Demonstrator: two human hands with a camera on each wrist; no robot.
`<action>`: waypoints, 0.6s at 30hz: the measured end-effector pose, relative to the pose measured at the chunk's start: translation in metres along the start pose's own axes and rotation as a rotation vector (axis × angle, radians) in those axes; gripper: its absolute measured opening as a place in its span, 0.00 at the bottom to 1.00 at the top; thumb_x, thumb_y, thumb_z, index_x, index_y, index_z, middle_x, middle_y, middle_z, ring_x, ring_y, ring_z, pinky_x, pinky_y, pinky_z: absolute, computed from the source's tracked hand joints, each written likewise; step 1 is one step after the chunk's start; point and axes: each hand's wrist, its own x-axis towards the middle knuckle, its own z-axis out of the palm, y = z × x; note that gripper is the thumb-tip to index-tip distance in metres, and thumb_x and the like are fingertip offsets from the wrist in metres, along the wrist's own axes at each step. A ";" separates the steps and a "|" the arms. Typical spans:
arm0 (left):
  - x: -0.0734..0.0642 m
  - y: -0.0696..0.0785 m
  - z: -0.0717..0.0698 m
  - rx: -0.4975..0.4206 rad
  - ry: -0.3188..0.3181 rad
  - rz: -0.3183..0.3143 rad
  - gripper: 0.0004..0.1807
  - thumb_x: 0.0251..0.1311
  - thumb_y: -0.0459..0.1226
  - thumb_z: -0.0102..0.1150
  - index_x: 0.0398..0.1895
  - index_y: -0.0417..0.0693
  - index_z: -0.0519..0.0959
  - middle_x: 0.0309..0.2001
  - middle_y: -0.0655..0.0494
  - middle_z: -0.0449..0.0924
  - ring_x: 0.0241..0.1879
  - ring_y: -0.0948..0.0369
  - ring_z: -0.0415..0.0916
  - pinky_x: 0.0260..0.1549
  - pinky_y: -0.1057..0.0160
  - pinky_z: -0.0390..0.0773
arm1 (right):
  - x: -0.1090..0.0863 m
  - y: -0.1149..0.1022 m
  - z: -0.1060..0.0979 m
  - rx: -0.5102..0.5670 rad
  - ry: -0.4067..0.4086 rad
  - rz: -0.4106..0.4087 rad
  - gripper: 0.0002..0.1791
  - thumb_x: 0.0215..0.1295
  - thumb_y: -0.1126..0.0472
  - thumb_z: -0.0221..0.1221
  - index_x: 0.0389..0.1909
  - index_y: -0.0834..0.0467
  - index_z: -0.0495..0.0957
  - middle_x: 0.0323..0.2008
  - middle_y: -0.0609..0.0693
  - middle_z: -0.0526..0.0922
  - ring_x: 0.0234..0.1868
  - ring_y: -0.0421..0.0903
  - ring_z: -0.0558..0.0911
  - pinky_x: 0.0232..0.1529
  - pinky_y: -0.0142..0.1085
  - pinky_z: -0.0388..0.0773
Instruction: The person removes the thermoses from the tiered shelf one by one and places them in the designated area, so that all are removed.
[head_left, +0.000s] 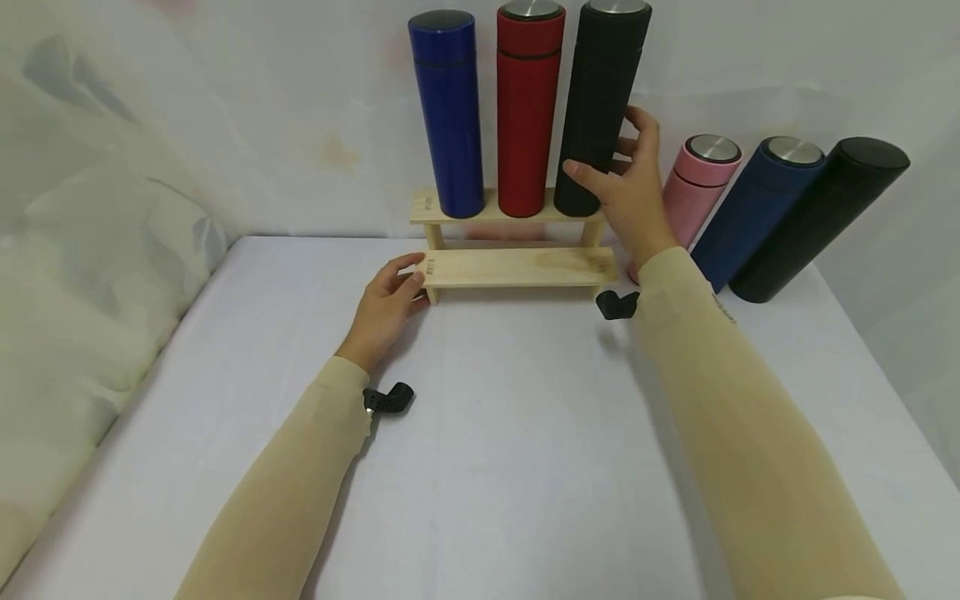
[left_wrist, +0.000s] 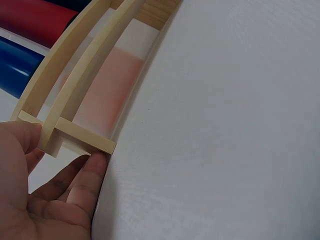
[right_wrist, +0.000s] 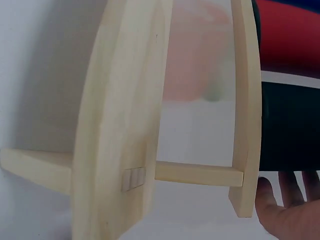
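Observation:
A two-step wooden rack point(head_left: 517, 268) stands near the table's back edge. My left hand point(head_left: 382, 310) holds the left end of its lower step; in the left wrist view the thumb and fingers point(left_wrist: 87, 185) touch the wood. On the upper step stand a shiny blue thermos bottle point(head_left: 453, 125), a red thermos bottle point(head_left: 527, 125) and a black thermos bottle point(head_left: 600, 104) with a silver lid top. Around the black one's lower right side my right hand point(head_left: 637, 196) grips, thumb in front; its fingers partly hide behind the bottle.
Right of the rack, partly behind my right forearm, are a pink thermos bottle point(head_left: 693, 187), a dark blue one point(head_left: 757, 212) and another black one point(head_left: 817, 221). White cloth covers the table point(head_left: 487, 450). Pale curtains point(head_left: 315, 117) hang behind and at the sides.

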 end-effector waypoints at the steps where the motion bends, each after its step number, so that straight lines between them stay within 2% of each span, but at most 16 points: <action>1: 0.000 0.000 0.000 -0.001 0.001 -0.002 0.24 0.86 0.40 0.54 0.80 0.54 0.73 0.70 0.39 0.74 0.67 0.48 0.77 0.64 0.55 0.82 | 0.001 0.000 0.000 -0.001 -0.001 0.000 0.56 0.64 0.50 0.78 0.85 0.37 0.52 0.71 0.52 0.68 0.66 0.50 0.73 0.65 0.43 0.77; 10: 0.000 0.001 0.001 -0.018 0.001 0.001 0.24 0.86 0.40 0.55 0.80 0.54 0.73 0.71 0.39 0.73 0.67 0.47 0.77 0.64 0.54 0.82 | 0.007 -0.004 -0.004 0.012 -0.027 0.016 0.52 0.66 0.56 0.78 0.84 0.36 0.58 0.69 0.53 0.73 0.65 0.50 0.75 0.66 0.44 0.79; 18: -0.001 0.000 0.001 -0.003 -0.005 -0.005 0.24 0.86 0.40 0.55 0.80 0.52 0.72 0.70 0.39 0.74 0.66 0.48 0.77 0.64 0.54 0.82 | 0.002 -0.004 -0.004 0.018 -0.025 0.020 0.51 0.65 0.58 0.78 0.82 0.36 0.60 0.67 0.53 0.74 0.63 0.52 0.78 0.65 0.45 0.81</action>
